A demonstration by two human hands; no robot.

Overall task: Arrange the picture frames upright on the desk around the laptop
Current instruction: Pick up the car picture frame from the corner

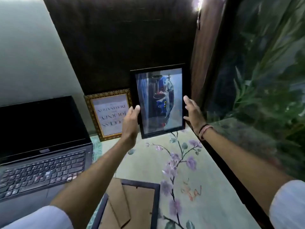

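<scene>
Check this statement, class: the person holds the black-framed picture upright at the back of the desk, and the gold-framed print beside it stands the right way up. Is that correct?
Not quite. The gold-framed print stands upside down: its lettering reads inverted in the head view. The rest holds: the left hand and right hand hold the black-framed picture upright at the back of the desk.

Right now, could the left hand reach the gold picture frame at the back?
Probably yes. The left hand grips the black frame right beside the gold frame, and nothing lies between them. It would have to let go of the black frame first, with the right hand steadying it.
</scene>
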